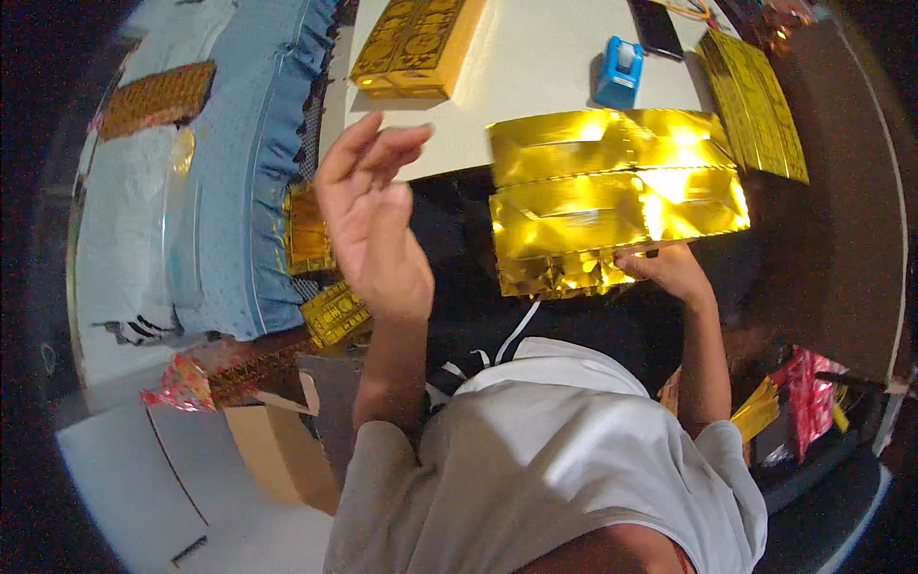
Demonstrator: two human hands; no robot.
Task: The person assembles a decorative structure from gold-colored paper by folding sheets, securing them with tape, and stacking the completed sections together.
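Table (535, 48): one dispenser (618, 77), one phone (656, 28) | right hand (677, 273): gold packaging (572, 222)

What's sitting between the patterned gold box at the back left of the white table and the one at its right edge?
A blue tape dispenser, on the white tabletop, as the head view shows; a dark phone lies slightly farther back.

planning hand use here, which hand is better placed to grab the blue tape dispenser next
Probably the left hand: it is raised, looks empty and touches nothing visible. The right hand is busy holding the shiny gold piece at its lower edge. The blue tape dispenser sits beyond that piece.
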